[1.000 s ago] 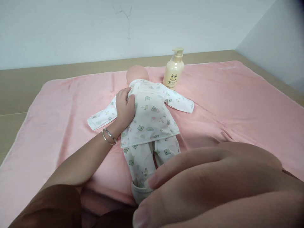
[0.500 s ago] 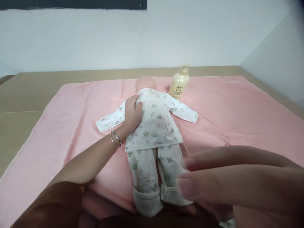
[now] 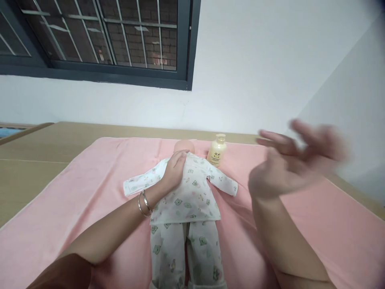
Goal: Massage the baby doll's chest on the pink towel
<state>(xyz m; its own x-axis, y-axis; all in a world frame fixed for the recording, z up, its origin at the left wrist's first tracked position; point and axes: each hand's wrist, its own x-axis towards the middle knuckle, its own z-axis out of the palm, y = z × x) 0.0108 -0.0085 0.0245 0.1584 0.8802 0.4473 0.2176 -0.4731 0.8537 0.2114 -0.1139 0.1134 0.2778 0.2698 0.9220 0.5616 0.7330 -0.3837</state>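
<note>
Atop doll [image 3: 192, 206]: resting left hand [image 3: 176, 170] flat, gripping nothing | right of doll: right hand [image 3: 290, 166] open, empty | could tip bottle [image 3: 217, 152] if swung inward

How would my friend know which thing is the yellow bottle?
Find the big pink blanket on the table, then the doll in printed white pajamas lying on it. Just right of the doll's head, near the blanket's far edge, stands the pale yellow bottle. Its pump top and dark printing set it apart from the doll.
</note>
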